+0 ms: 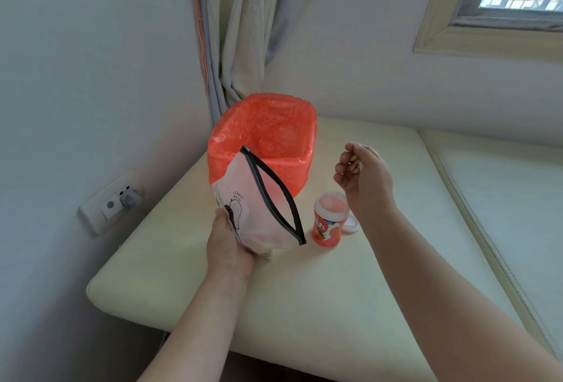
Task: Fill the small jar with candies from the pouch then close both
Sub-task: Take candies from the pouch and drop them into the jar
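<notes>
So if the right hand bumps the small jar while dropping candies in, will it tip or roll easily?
Probably it tips fairly easily: the small jar looks tall, narrow and light plastic. On its side the round body would likely roll. Its flip lid hangs open behind, so candies could spill.

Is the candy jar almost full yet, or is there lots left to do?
Both are already open: the pouch is unzipped and the jar has its lid flipped back. Right now the left hand holds the pouch while the right hand carries yellow candies above the jar. How full the jar is can't be seen. Still left: more candies, then shutting jar and pouch.
</notes>
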Action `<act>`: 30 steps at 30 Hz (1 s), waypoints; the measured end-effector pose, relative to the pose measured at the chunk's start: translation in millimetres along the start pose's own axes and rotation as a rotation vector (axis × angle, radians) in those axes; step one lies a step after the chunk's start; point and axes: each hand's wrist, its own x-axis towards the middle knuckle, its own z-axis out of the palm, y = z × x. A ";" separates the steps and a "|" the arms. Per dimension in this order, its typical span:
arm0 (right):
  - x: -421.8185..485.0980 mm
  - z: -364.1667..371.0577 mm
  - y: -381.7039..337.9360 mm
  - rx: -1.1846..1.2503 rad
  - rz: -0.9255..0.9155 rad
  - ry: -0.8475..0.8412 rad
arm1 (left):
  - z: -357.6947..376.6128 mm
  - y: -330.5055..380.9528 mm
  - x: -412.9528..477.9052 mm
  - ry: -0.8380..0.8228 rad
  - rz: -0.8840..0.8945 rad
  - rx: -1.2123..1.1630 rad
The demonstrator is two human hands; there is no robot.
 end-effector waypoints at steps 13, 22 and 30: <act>-3.5 -1.1 0.6 -0.010 -0.041 -0.054 | -2.0 -1.5 2.7 -0.014 -0.012 -0.057; -8.1 -1.7 -2.4 -0.008 -0.073 -0.102 | -1.3 -1.2 2.6 -0.022 0.001 -0.010; -12.4 -1.7 -5.8 -0.046 -0.075 -0.123 | -4.1 -1.9 7.2 -0.019 -0.013 -0.054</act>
